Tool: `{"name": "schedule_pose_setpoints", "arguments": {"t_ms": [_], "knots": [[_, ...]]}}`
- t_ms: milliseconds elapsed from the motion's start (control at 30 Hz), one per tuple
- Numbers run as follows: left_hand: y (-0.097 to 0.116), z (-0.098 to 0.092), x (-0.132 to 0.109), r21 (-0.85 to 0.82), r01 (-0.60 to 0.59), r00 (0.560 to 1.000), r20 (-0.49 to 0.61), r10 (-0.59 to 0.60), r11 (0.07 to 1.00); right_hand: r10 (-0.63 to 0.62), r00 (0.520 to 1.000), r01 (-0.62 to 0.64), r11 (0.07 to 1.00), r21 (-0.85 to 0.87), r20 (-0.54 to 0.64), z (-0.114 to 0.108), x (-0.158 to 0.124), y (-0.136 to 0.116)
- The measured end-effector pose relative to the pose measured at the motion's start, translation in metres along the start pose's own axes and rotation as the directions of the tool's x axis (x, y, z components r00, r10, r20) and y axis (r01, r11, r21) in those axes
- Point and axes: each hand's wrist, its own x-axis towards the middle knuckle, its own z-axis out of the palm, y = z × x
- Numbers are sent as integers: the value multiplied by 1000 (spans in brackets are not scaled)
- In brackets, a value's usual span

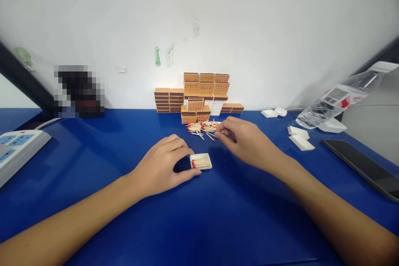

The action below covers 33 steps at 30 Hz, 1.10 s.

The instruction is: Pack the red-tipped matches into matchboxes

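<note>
Centrally on the blue table [93, 166], before stacked matchboxes [205, 87], the left hand [162, 164] pinches the white tray [201, 161] by its end (light, flimsy card, best gripped by its side walls). The right hand [246, 141] pinches loose matches [202, 128], thin and easily snapped.

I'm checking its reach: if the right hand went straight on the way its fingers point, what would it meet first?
The right hand points left, fingertips at the edge of the pile of loose matches, so it would meet those first. The stacked matchboxes stand behind, though depth is unclear.
</note>
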Motion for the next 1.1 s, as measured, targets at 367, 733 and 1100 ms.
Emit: {"name": "schedule_pose_setpoints", "arguments": {"t_ms": [367,733,1100], "knots": [[0,0,0,9,11,1000,21,-11,1000,125,992,-125,992,-28,11,34,9,9],[0,1,0,7,14,1000,27,-14,1000,-196,967,170,972,162,161,17,9,24],[-1,1,0,23,19,1000,-11,-19,1000,-141,964,93,973,211,227,2,3,11]]}}
